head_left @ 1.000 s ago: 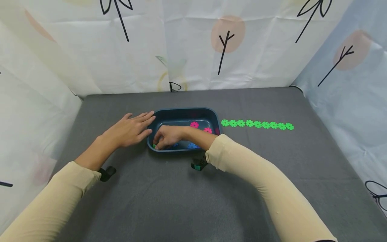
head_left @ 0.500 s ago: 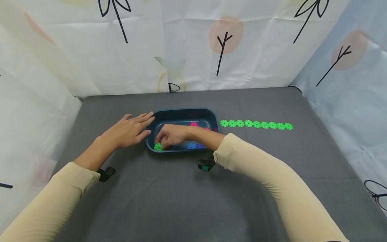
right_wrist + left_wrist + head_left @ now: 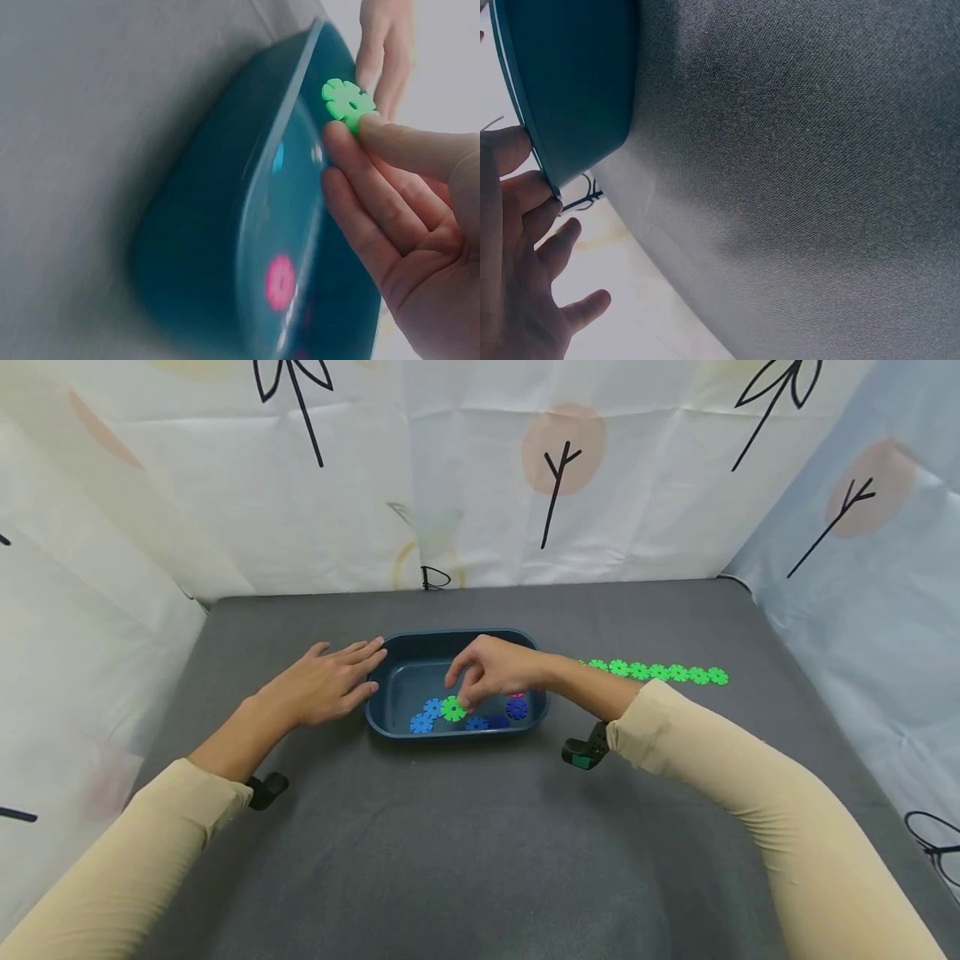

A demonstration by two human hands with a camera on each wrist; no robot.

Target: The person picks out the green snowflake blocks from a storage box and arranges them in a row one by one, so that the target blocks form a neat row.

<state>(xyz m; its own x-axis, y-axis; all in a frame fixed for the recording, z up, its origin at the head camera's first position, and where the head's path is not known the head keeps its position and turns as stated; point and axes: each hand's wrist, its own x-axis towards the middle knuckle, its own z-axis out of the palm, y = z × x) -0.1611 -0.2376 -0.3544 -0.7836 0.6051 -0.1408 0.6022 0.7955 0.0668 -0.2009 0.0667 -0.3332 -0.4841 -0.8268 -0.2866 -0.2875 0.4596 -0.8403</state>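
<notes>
Between thumb and fingertips my right hand (image 3: 498,670) pinches a green flower-shaped disc (image 3: 453,708), plainly seen in the right wrist view as a notched green disc (image 3: 346,103). That hand is over the dark blue tray (image 3: 405,734). My left hand (image 3: 322,683) rests its fingertips on the tray's left rim, fingers fairly straight; the left wrist view shows these fingers (image 3: 536,191) at the rim. Light blue discs (image 3: 422,723) and dark blue discs (image 3: 517,708) lie in the tray. A pink disc (image 3: 280,283) shows inside it in the right wrist view.
To the tray's right, a row of several green discs (image 3: 658,672) lies on the grey cloth-covered table (image 3: 420,852), its left end hidden behind my right forearm. White printed curtains (image 3: 480,468) stand along the back and sides.
My right hand has risen from the tray's left corner and moved right, bringing the green disc with it and uncovering light blue discs. My left hand has stayed at the rim.
</notes>
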